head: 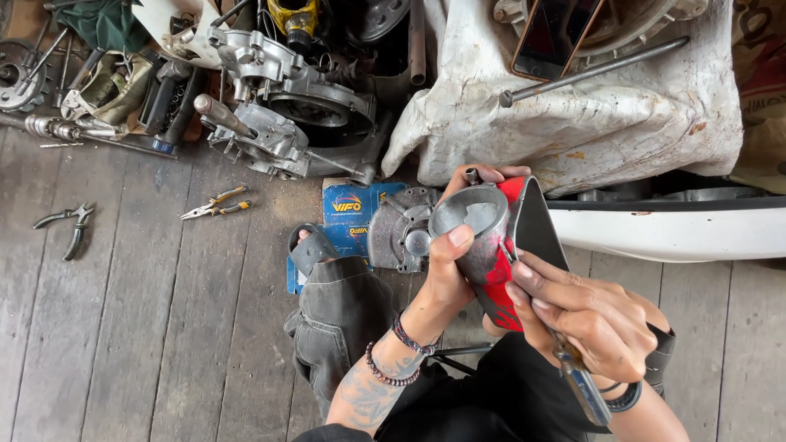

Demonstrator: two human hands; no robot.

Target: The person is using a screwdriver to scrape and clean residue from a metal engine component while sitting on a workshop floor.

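Note:
My left hand (449,274) grips a round silver-rimmed housing (479,214) with a red painted body (501,278), thumb on its rim. My right hand (585,315) rests its fingers against the red body and holds a screwdriver with a blue handle (583,385) pointing down. A dark flat panel (536,225) runs along the far side of the red piece. Below the housing, on a blue cardboard box (348,213), lies a grey metal cover plate (401,229).
An engine casing (282,106) and loose parts lie on the wooden floor ahead. Yellow-handled pliers (214,205) and dark pliers (70,225) lie to the left. A white cloth-covered bulk (589,115) with a phone (553,37) and a metal rod (594,72) sits to the right.

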